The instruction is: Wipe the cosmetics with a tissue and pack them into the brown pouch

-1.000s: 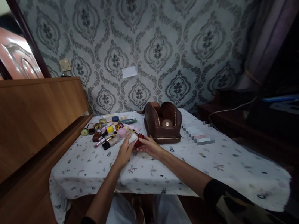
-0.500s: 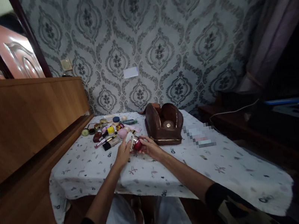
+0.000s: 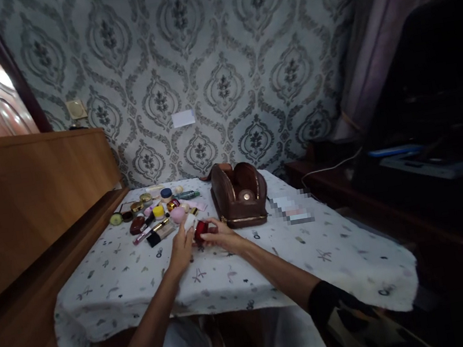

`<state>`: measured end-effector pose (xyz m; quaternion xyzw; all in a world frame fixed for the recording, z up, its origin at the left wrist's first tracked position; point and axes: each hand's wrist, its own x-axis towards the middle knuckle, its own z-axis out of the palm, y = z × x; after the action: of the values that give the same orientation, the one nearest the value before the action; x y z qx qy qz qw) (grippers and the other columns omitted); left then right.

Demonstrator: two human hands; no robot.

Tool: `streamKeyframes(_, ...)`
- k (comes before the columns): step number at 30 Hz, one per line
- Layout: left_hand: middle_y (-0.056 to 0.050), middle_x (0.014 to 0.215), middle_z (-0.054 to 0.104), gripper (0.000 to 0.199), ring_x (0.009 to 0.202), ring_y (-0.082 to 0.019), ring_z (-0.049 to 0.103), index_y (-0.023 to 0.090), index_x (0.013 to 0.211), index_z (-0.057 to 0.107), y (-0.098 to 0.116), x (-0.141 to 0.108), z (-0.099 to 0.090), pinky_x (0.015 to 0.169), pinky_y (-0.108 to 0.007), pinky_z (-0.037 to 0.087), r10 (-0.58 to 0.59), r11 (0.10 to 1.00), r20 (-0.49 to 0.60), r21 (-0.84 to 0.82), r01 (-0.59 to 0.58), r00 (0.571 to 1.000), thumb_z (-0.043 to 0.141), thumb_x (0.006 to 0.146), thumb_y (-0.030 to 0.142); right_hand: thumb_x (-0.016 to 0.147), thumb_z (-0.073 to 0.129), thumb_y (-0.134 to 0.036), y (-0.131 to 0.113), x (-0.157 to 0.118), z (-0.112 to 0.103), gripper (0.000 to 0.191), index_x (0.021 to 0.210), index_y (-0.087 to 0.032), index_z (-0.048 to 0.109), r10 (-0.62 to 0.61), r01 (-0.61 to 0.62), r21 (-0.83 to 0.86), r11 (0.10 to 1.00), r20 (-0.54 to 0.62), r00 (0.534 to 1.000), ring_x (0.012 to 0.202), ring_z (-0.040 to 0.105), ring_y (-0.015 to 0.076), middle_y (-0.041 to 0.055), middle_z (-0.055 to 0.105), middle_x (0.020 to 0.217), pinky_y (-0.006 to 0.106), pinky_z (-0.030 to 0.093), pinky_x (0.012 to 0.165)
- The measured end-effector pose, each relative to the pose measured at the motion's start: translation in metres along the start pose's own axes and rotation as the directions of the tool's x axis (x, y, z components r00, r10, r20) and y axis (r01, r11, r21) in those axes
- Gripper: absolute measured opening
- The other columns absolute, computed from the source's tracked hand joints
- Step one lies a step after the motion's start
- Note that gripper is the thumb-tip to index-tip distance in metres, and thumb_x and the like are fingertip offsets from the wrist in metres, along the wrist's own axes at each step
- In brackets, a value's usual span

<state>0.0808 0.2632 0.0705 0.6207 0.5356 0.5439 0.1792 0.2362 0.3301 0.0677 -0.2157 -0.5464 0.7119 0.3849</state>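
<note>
Over the near-middle of the table, both hands meet around a small red jar with a shiny surface. My right hand grips the jar from the right, fingers curled round it. In my left hand is a white cloth, held against the jar's left side; whether it is cloth or tissue is hard to tell. Just behind the hands lies a pink makeup sponge. A brown leather bag stands with its top gaping, right of and behind the hands.
Several cosmetics lie at the left: a yellow-lidded jar, a blue-lidded jar, a black-capped foundation bottle, a green tube. A blurred-out flat item lies right of the bag. A wooden panel borders the table's left side.
The view has swung a little to the right, so the scene sits further left. The red jar has turned in my hands and shows more of its red side; both hands keep their hold.
</note>
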Motion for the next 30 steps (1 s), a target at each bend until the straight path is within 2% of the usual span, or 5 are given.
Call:
streamKeyframes(8,-0.012,0.128,0.063,0.054,0.118,-0.027,0.058,0.015,0.139,0.048,-0.0018,0.0013,-0.0013,0.104,-0.044,0.044,0.019,1.000,0.002,-0.015,-0.019,1.000,0.044,0.094,0.046,0.040,0.092,-0.013,0.0062,0.0005,-0.0003,0.070,0.099,-0.020,0.055,-0.054,0.049,-0.058,0.997,-0.079,0.995,0.061,0.065,0.0095,-0.0058,0.068,0.078,0.018,0.049,0.055)
streamKeyframes(14,-0.014,0.136,0.056,0.063,0.090,-0.023,0.064,0.018,0.143,0.044,-0.0023,-0.0017,-0.0010,0.067,-0.035,0.059,-0.046,0.977,0.097,-0.201,0.065,0.994,0.052,0.089,0.050,0.063,0.083,-0.036,0.0076,0.0064,-0.0028,0.052,0.096,-0.021,0.046,-0.014,0.016,0.046,0.999,-0.045,0.999,0.051,0.065,0.0121,-0.0014,0.070,0.072,0.020,0.047,0.047)
streamKeyframes(17,-0.013,0.136,0.055,0.064,0.089,-0.021,0.063,0.020,0.144,0.043,-0.0011,-0.0032,0.0004,0.064,-0.031,0.059,-0.029,0.979,0.126,-0.197,0.053,0.992,0.055,0.089,0.048,0.068,0.080,-0.038,0.0044,0.0057,-0.0041,0.044,0.093,-0.019,0.048,0.006,-0.006,0.075,0.997,0.003,1.000,0.053,0.067,0.0135,0.0011,0.070,0.068,0.020,0.049,0.047)
streamKeyframes(21,-0.012,0.117,0.065,0.063,0.082,-0.019,0.063,0.016,0.142,0.045,0.0019,-0.0044,0.0010,0.062,-0.030,0.059,-0.092,0.972,0.108,-0.207,0.113,0.990,0.053,0.089,0.050,0.069,0.078,-0.038,0.0018,0.0034,-0.0041,0.039,0.090,-0.018,0.052,0.018,-0.021,0.079,0.997,0.049,0.999,0.049,0.065,0.0141,0.0017,0.070,0.064,0.020,0.048,0.044)
streamKeyframes(30,-0.012,0.110,0.065,0.057,0.080,-0.019,0.065,0.015,0.131,0.052,0.0015,-0.0033,-0.0004,0.058,-0.030,0.059,-0.171,0.944,0.055,-0.278,0.180,0.984,0.052,0.089,0.053,0.062,0.085,-0.041,0.0035,0.0027,-0.0032,0.040,0.081,-0.012,0.064,-0.014,0.011,0.059,0.998,0.042,0.999,0.055,0.062,0.0099,0.0020,0.069,0.067,0.019,0.048,0.052)
